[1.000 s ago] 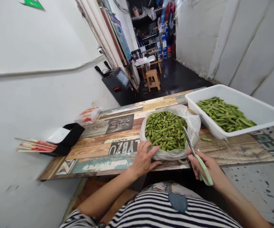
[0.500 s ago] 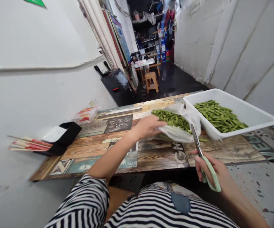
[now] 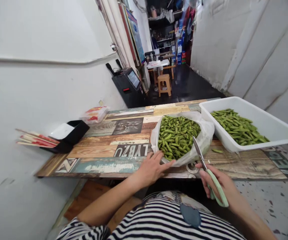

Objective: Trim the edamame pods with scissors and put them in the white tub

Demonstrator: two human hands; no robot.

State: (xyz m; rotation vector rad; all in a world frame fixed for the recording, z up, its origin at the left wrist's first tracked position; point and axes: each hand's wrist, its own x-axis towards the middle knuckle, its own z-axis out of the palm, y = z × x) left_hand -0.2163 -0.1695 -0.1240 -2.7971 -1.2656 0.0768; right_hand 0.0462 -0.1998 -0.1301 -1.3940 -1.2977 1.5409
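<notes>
A translucent plastic bag [image 3: 207, 128] lies wide-mouthed on the table, full of green edamame pods [image 3: 176, 135]. My left hand [image 3: 152, 168] rests against the bag's near left edge, its fingers stretched and apart. Scissors with pale green handles [image 3: 217, 188] are in my right hand [image 3: 224, 183]. Their metal blades point up and away, close to the bag's right side, and look closed together. A white plastic tub [image 3: 271, 128] to the right holds more pods [image 3: 236, 126]. One loose pod [image 3: 217, 151] lies on the table between bag and tub.
The wood-patterned table [image 3: 91, 151] has a black holder [image 3: 80, 128] with chopsticks [image 3: 37, 139] at its left end. Behind it lies a red and white package [image 3: 95, 114]. Beyond the table stand a black machine with a screen [image 3: 130, 85] and an orange stool [image 3: 164, 85].
My left hand has come from the bag's far left side to its near edge. The bag's mouth is spread wider and rounder, showing more pods. The scissors stay in my right hand.
</notes>
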